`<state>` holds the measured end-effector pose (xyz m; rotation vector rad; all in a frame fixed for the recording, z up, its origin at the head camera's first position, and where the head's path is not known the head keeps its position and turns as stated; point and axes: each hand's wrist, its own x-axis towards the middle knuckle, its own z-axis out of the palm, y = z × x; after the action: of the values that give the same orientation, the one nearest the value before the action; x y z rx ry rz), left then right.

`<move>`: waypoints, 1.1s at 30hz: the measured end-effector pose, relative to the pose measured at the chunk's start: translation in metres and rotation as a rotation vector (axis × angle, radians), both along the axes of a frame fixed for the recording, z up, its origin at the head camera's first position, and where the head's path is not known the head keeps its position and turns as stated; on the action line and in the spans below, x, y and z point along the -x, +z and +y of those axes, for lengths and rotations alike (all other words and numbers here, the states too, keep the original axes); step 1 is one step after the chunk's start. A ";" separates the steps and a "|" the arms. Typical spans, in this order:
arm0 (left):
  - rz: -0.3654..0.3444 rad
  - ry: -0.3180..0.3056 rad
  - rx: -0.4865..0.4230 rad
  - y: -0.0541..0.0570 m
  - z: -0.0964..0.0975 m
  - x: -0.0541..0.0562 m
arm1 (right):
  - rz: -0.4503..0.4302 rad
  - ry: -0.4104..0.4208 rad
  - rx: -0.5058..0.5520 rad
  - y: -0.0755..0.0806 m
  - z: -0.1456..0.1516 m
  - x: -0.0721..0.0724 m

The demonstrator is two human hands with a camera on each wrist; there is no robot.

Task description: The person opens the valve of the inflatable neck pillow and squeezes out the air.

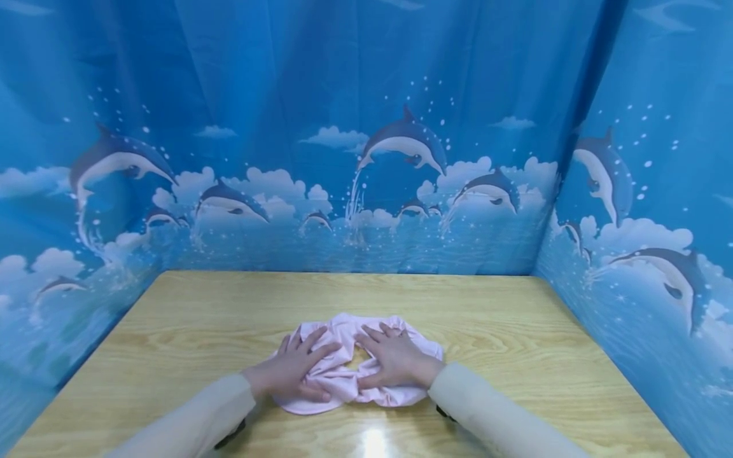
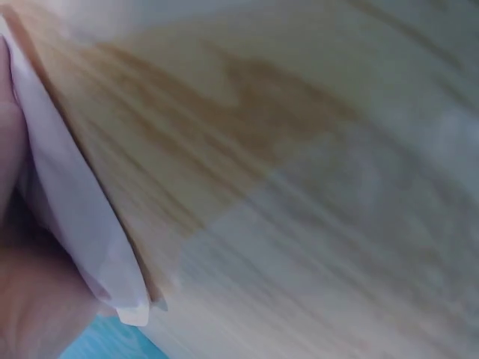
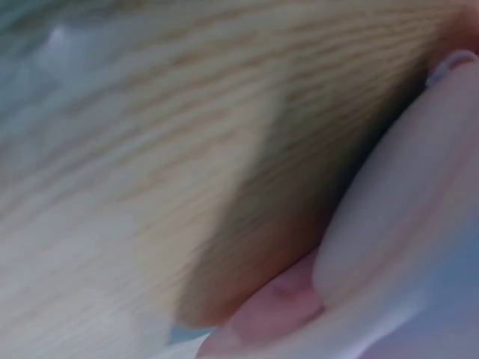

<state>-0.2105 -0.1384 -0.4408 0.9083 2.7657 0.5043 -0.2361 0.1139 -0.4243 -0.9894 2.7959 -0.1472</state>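
A crumpled pale pink cloth (image 1: 345, 327) lies near the front middle of the table, with bare wood showing through a gap at its centre. What kind of cloth article it is cannot be told. Spread fingers of my left hand (image 1: 293, 367) rest on its left part. On the right part lies my right hand (image 1: 399, 357), its fingers also spread, the thumb toward the near edge of the gap. The left wrist view catches a fold of the cloth (image 2: 71, 183) beside part of the hand; the right wrist view has a blurred fold (image 3: 397, 194) close up.
The wood-grain table (image 1: 504, 324) stretches out around the cloth. Blue curtains (image 1: 321, 76) printed with dolphins and clouds stand along its back, left and right sides. A bright light reflection shows on the near tabletop.
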 end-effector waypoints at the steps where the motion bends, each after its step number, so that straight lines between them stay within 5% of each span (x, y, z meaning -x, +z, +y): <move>1: -0.007 0.006 -0.001 0.000 0.000 0.001 | 0.003 0.000 -0.003 0.000 0.000 0.000; 10: -0.066 -0.034 -0.076 0.002 -0.007 0.006 | -0.015 0.013 0.002 0.002 0.002 -0.002; 18: 0.037 -0.036 -0.059 -0.003 -0.009 0.003 | -0.003 0.016 -0.006 0.001 0.001 -0.001; 33: 0.073 -0.019 0.026 -0.004 -0.005 -0.005 | -0.007 0.022 -0.021 0.001 0.000 -0.001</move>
<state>-0.2053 -0.1435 -0.4449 0.9645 2.8192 0.4400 -0.2351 0.1143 -0.4233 -1.0119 2.7737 -0.1183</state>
